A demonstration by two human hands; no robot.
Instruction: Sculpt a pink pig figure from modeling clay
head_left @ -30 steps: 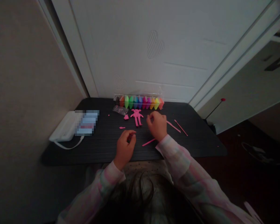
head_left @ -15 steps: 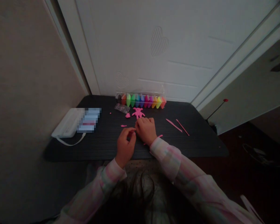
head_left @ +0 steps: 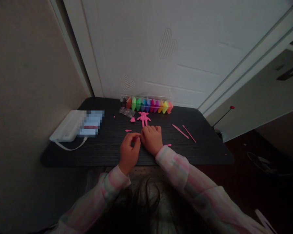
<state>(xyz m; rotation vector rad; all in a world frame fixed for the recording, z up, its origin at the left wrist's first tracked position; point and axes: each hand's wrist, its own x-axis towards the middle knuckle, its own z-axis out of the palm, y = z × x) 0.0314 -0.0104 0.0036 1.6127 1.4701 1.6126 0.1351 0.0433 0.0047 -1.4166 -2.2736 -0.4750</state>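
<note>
My left hand (head_left: 130,149) is closed, thumb and fingers curled towards each other near the fingers of my right hand (head_left: 151,139). Any small piece between the fingertips is hidden. The right hand is closed too, its knuckles turned up and its grip out of sight. Just beyond it a pink clay figure (head_left: 144,119) with ears, arms and two legs lies flat on the black table (head_left: 102,152). Left of the figure are a pink clay lump (head_left: 132,120) and a small pointed pink piece (head_left: 128,130). Part of another pink piece (head_left: 168,145) shows by the right wrist.
At the back stands a clear pack of coloured clay (head_left: 146,105), with a crumpled plastic wrapper (head_left: 127,112) before it. Two pink modelling tools (head_left: 180,131) lie to the right. A white box (head_left: 68,126) with a cable and a blurred-out panel is at the left.
My right hand has drawn slightly towards me, so the figure's legs now show. Both hands stay close together. The whole view has shifted a little.
</note>
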